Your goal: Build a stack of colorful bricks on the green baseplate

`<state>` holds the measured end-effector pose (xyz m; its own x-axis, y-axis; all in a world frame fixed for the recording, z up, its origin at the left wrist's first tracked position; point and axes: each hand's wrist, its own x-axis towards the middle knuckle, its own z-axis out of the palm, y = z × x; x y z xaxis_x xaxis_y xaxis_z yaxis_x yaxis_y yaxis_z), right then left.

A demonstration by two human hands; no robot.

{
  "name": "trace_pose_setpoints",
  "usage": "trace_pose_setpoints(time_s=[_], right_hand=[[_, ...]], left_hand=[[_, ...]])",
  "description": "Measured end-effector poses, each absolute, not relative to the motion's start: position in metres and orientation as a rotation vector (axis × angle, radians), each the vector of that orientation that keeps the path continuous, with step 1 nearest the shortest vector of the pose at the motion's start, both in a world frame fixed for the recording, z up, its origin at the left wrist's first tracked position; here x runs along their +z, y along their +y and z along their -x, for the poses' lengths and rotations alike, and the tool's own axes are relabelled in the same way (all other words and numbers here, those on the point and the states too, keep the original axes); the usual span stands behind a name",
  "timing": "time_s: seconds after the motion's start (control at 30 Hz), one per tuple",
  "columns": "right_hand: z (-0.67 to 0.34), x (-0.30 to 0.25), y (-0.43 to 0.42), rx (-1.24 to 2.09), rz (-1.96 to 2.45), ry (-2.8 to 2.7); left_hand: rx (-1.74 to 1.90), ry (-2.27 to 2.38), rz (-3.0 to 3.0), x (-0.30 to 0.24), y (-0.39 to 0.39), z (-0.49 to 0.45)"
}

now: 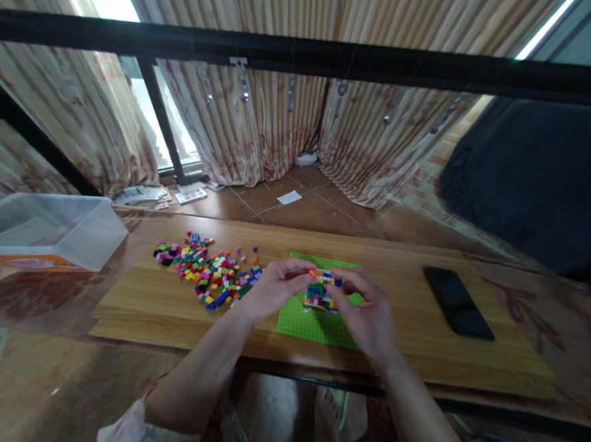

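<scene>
A small block of joined multicoloured toy bricks (321, 292) sits over the green baseplate (299, 324); whether it is lifted or attached I cannot tell. My left hand (279, 287) is at its upper left corner, thumb and fingers pinched on an orange brick (314, 273). On the opposite side, my right hand (370, 312) grips the block's right edge between thumb and fingers. Part of the block is hidden by the fingers. To the left of my left hand lies a loose pile of coloured bricks (217, 269).
The wooden table (144, 322) carries a black phone (458, 303) at the right. A translucent plastic bin (87, 235) stands off the table's left end. Beyond are a dark horizontal bar (305, 55), striped curtains (266, 119), and papers (144, 195) on the tiled floor.
</scene>
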<state>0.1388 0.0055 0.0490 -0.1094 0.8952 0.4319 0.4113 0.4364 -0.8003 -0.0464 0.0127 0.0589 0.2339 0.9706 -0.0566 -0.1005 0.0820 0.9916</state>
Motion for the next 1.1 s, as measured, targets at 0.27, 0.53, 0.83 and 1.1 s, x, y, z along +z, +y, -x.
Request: trace_pose_setpoints(time_s=[0.27, 0.53, 0.83, 1.1], right_hand=[[-0.142, 0.052, 0.002, 0.747, 1.116, -1.771], [-0.173, 0.043, 0.012, 0.651, 1.285, -1.867], [-0.169, 0.037, 0.010, 0.636, 1.394, -2.003], [-0.165, 0.035, 0.009, 0.686, 1.393, -2.031]], left_hand=[[0.988, 0.843, -1.032, 0.056, 0.012, 0.024], [1.062, 1.128, -1.195, 0.054, 0.021, 0.033], [1.084, 1.308, -1.468, 0.029, 0.030, 0.040], [1.035, 1.332, -1.579, 0.027, 0.029, 0.042]])
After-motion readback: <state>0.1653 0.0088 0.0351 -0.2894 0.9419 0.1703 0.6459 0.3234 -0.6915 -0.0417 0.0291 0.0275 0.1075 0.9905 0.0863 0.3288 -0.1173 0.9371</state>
